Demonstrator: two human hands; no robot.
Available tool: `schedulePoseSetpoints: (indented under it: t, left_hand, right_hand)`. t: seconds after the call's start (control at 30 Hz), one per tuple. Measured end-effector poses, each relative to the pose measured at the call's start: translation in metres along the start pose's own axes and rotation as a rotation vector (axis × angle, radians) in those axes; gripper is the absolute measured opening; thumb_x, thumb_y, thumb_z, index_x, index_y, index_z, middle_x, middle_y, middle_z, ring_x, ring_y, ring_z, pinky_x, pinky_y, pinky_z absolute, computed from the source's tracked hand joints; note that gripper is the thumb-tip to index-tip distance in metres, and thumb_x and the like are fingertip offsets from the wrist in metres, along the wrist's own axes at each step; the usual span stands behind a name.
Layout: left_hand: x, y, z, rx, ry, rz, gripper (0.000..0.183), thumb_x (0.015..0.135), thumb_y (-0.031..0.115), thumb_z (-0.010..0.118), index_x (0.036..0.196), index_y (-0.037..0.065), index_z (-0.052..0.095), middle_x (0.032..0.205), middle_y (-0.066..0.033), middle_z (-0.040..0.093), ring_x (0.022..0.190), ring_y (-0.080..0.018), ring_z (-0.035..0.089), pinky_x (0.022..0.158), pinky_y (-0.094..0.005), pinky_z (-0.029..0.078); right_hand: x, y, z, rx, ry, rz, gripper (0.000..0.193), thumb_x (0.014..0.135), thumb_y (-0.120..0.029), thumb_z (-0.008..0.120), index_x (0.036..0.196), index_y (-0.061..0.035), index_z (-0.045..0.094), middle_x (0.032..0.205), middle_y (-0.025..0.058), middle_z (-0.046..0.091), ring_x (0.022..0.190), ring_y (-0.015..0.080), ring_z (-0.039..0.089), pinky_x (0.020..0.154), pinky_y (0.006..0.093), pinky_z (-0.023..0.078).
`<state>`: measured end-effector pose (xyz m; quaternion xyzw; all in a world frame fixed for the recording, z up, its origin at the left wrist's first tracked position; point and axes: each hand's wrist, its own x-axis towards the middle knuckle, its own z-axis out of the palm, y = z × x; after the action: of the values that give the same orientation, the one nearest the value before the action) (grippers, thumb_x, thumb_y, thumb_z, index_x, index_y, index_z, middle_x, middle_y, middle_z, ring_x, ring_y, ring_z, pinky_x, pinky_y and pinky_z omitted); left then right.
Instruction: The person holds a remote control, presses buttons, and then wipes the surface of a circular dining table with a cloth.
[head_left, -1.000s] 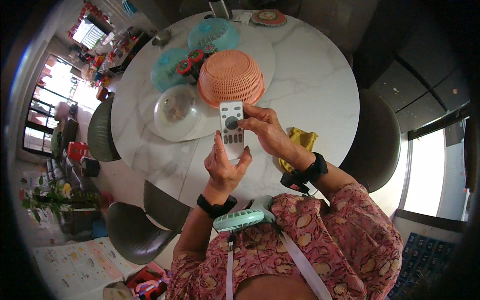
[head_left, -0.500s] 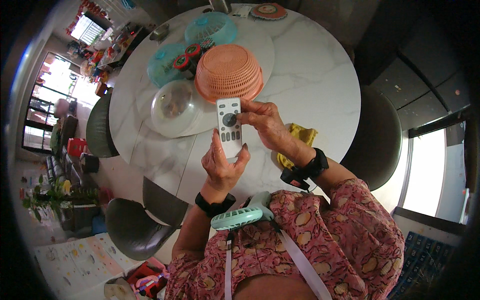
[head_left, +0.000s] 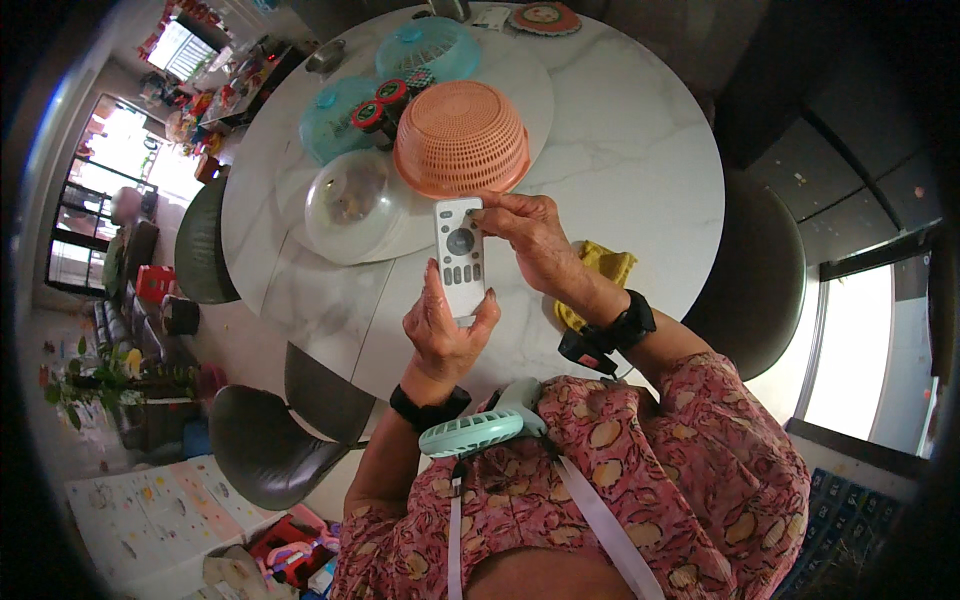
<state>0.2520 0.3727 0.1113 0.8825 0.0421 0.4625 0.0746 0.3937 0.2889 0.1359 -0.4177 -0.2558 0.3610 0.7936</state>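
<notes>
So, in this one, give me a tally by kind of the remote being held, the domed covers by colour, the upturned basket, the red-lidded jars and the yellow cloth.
White remote: 1
Blue domed covers: 2
Clear domed cover: 1
Orange basket: 1
Red-lidded jars: 2
Yellow cloth: 1
Total: 8

We cannot read marks on the remote (head_left: 461,291), or tell what shows through the clear cover (head_left: 348,205) at left; the right forearm (head_left: 598,300) partly hides the yellow cloth (head_left: 613,264).
</notes>
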Motion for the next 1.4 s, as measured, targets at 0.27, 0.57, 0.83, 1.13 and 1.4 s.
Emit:
schedulePoseSetpoints:
  t: [0.27, 0.57, 0.83, 1.13, 1.4]
  left_hand:
    - [-0.008, -0.001, 0.001, -0.029, -0.029, -0.036, 0.074, 0.062, 0.017, 0.075, 0.118, -0.016, 0.039, 0.087, -0.0230, 0.061, 0.063, -0.0317, 0.063, 0.055, -0.0364, 0.052]
    - [-0.010, 0.001, 0.001, 0.005, -0.029, -0.024, 0.076, 0.062, 0.019, 0.076, 0.119, -0.016, 0.040, 0.084, -0.0200, 0.061, 0.061, -0.0298, 0.063, 0.053, -0.0363, 0.052]
    - [0.001, 0.011, -0.013, -0.074, -0.141, 0.055, 0.042, 0.060, 0.011, 0.078, 0.087, -0.007, 0.052, 0.071, -0.0147, 0.056, 0.053, -0.0288, 0.055, 0.044, -0.0315, 0.044]
    - [-0.038, -0.011, -0.007, -0.085, -0.122, -0.233, 0.064, 0.063, 0.008, 0.073, 0.114, -0.015, 0.043, 0.079, -0.0186, 0.062, 0.064, -0.0294, 0.065, 0.054, -0.0342, 0.053]
    - [-0.106, -0.028, -0.031, -0.060, -0.202, -0.528, 0.047, 0.064, 0.007, 0.070, 0.105, -0.005, 0.049, 0.074, -0.0161, 0.061, 0.060, -0.0289, 0.062, 0.051, -0.0340, 0.051]
  right_hand:
    - [0.001, 0.003, 0.002, 0.032, 0.070, 0.039, 0.030, 0.075, -0.007, 0.061, 0.101, 0.0065, 0.062, 0.086, 0.0073, 0.067, 0.079, 0.0111, 0.060, 0.079, 0.0268, 0.046]
    - [-0.001, 0.004, 0.000, -0.030, 0.085, 0.045, 0.028, 0.075, -0.008, 0.061, 0.099, 0.0060, 0.062, 0.084, 0.0070, 0.066, 0.077, 0.0110, 0.059, 0.079, 0.0265, 0.046]
    - [-0.008, 0.002, 0.001, -0.494, 0.140, -0.283, 0.019, 0.079, -0.010, 0.059, 0.094, 0.0016, 0.063, 0.080, 0.0039, 0.062, 0.069, 0.0076, 0.053, 0.061, 0.0247, 0.044]
    - [-0.011, 0.021, -0.043, -0.850, -0.046, -0.011, 0.048, 0.079, -0.021, 0.062, 0.120, 0.0004, 0.050, 0.098, 0.0143, 0.061, 0.088, 0.0189, 0.057, 0.078, 0.0309, 0.047]
    - [-0.078, 0.073, -0.139, -1.741, -0.122, 0.497, 0.071, 0.079, -0.044, 0.056, 0.126, 0.0069, 0.037, 0.123, 0.0274, 0.043, 0.114, 0.0428, 0.040, 0.097, 0.0509, 0.031]
